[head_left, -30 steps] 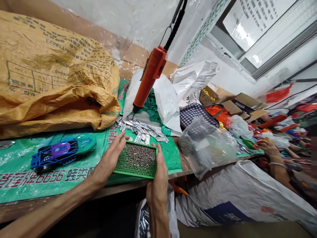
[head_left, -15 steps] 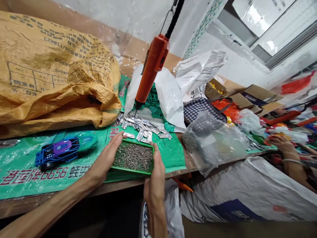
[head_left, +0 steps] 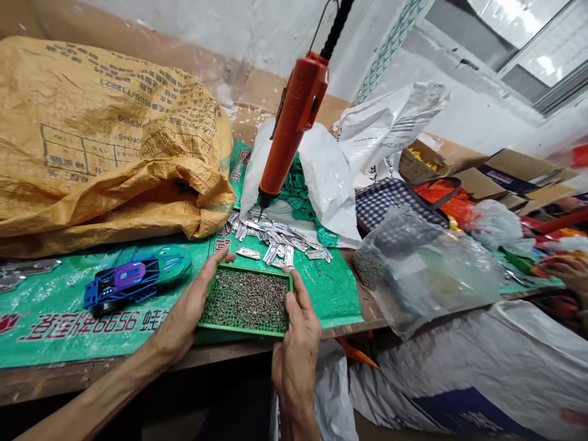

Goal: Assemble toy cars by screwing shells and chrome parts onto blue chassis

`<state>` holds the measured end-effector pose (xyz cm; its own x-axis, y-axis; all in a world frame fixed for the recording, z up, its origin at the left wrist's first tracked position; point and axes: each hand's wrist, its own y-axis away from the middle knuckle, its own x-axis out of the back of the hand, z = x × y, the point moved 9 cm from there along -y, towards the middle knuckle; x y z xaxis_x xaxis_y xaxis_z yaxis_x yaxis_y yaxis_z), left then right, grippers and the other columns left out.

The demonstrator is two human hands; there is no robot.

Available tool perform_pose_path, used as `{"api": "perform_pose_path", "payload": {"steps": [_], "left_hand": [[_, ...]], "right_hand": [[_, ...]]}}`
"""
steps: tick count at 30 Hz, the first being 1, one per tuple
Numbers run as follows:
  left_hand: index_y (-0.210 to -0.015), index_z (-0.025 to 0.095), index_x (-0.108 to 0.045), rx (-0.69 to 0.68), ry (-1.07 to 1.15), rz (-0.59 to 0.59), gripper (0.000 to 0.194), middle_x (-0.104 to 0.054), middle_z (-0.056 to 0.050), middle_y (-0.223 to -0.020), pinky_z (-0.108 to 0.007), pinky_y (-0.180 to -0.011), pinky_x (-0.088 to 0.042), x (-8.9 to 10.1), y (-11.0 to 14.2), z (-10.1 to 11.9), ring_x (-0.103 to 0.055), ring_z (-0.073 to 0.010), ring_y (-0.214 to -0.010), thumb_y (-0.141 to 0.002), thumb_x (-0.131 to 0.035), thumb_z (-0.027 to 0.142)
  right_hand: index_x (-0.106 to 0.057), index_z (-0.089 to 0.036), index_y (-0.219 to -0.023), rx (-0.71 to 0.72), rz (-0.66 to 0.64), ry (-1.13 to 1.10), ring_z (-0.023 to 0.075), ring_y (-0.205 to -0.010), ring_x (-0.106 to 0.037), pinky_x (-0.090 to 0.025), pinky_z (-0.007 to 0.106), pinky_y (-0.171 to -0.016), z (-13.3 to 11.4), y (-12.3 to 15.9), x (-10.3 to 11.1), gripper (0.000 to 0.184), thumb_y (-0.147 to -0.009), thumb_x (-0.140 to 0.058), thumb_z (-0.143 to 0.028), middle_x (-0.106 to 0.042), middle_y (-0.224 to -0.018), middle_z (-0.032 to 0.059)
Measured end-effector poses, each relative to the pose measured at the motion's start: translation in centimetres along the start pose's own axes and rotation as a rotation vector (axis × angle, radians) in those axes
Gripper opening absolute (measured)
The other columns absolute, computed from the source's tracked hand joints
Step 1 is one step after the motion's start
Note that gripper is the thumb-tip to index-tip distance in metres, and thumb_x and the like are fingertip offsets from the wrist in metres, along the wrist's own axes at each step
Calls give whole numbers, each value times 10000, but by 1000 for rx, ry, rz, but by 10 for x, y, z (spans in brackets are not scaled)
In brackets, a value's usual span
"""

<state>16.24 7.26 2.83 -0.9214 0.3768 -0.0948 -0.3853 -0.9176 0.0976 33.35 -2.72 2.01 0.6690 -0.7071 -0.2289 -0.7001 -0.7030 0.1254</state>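
Note:
A green tray [head_left: 205, 329] full of small metal screws lies at the front edge of the bench. My left hand [head_left: 184, 318] grips its left side, fingers along the rim. My right hand [head_left: 297, 334] grips its right side, thumb on the rim. An orange electric screwdriver [head_left: 290, 131] hangs on a black cord above a heap of small silver metal plates [head_left: 275, 239] just behind the tray. A blue, purple and teal toy car [head_left: 135, 278] rests on the green sheet to the left.
A big yellow woven sack [head_left: 101, 147] fills the back left. White plastic bags [head_left: 331, 177] with green parts and a clear bag [head_left: 422, 269] lie right of the tray. Cardboard boxes [head_left: 505, 171] stand further right, where another person's hand [head_left: 567, 272] works.
The tray has tilted between my hands, from raised at its near edge to lying flat on the bench. My view has shifted slightly left and down.

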Motion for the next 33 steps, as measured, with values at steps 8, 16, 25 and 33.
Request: {"api": "perform_pose_path", "payload": {"steps": [8, 16, 25, 33], "left_hand": [[-1357, 313, -621, -215, -404, -78, 495, -594, -43, -1472, -481, -1178, -413, -5, 0, 32, -507, -338, -1397, -922, -618, 549], [-1145, 209, -688, -773, -936, -48, 257, -733, -92, -1168, -343, -984, -584, -28, 20, 66, -717, -238, -1100, -979, -493, 230], [-951, 187, -652, -653, -1191, -228, 307, -666, -148, -1152, -451, -938, -581, -45, 9, 39, -674, -312, -1157, -991, -348, 185], [-907, 171, -576, -585, -1330, -409, 324, -597, -178, -1162, -468, -868, -553, -68, 7, 34, -670, -294, -995, -978, -264, 120]], "right_hand": [[-570, -240, -1448, 6, 114, -45, 272, -1411, -520, -405, 452, -1179, 1, 0, 29, 591, -895, -614, -445, -596, -1484, 65], [-587, -239, -1431, 97, 162, 20, 270, -1434, -497, -407, 434, -1183, -4, 7, 40, 545, -920, -588, -430, -583, -1497, 57], [-652, -329, -1356, 97, 186, -23, 237, -1450, -474, -350, 405, -1213, 2, 11, 49, 444, -925, -632, -433, -582, -1503, -7], [-664, -331, -1338, 66, 209, -110, 224, -1454, -464, -300, 410, -1239, 8, 11, 57, 423, -922, -655, -405, -584, -1503, -6]]}}
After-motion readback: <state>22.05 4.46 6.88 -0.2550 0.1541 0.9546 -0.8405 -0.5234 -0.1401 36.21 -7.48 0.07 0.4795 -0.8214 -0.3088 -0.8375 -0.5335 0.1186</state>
